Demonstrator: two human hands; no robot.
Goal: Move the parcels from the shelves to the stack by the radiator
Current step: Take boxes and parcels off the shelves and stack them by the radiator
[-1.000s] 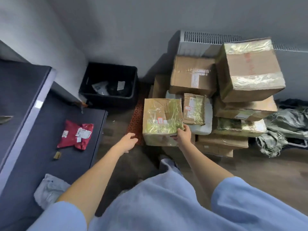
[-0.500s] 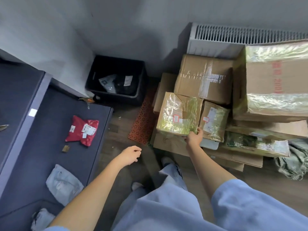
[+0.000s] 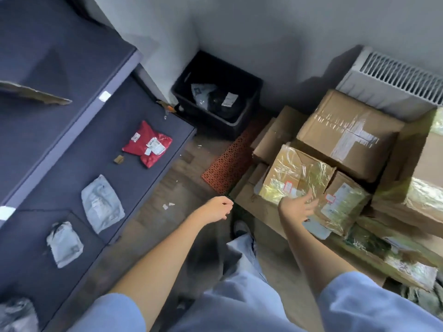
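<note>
Grey walls meet in a corner where a white radiator (image 3: pixel 393 85) stands behind the stack (image 3: pixel 347 140) of cardboard parcels on the floor. One tape-wrapped box (image 3: pixel 294 174) sits on the near edge of that stack, placed and resting free. The right hand (image 3: pixel 296 206) hovers just beside it, fingers spread and holding nothing; contact with the box cannot be confirmed. The left hand (image 3: pixel 215 208) hangs over the floor with loosely curled fingers, also holding nothing. Task status is judged partial: the dark shelves (image 3: pixel 72 149) on the left carry a red soft parcel (image 3: pixel 148 143), two grey mailers (image 3: pixel 102 203) (image 3: pixel 64 243) and another grey packet (image 3: pixel 16 315) at the lower edge, all yet to be moved. Between shelves and stack stand a black crate (image 3: pixel 249 111) holding bagged items and an orange perforated mat (image 3: pixel 230 168). Floor passage is narrow, and the person's own legs occupy it.
</note>
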